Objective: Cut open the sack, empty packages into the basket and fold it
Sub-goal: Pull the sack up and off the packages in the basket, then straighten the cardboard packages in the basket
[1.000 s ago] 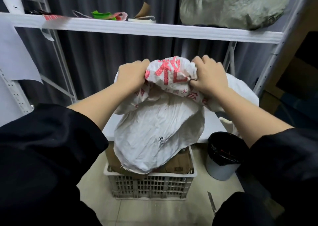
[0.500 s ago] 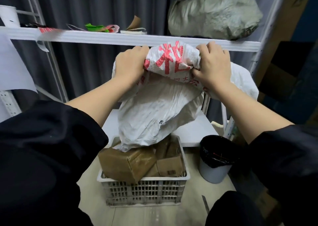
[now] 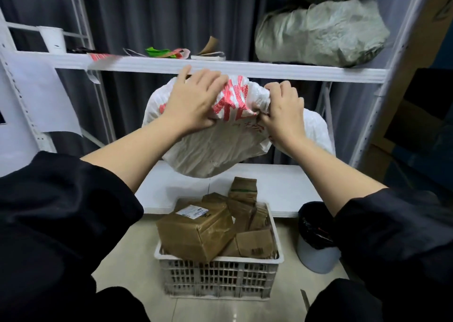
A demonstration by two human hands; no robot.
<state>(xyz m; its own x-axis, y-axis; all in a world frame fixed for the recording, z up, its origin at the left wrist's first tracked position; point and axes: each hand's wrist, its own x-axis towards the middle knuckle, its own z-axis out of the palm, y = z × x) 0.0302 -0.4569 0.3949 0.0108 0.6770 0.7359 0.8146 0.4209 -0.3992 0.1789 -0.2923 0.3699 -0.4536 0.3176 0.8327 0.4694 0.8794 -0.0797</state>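
Note:
I hold the white woven sack with red print in the air, above the white plastic basket on the floor. My right hand grips a bunched fold at the sack's upper end. My left hand lies over the top with fingers spread, its thumb pinching the cloth. The sack's lower end hangs limp and apart from the basket. Several brown cardboard packages are piled in the basket, one with a white label.
A white shelf board runs behind the basket, with another shelf above it carrying a grey sack and small items. A bin with a black liner stands to the basket's right. A blade lies on the floor.
The sack has been lifted up and off the basket, uncovering the packages. My left hand has loosened from a tight grip into spread fingers.

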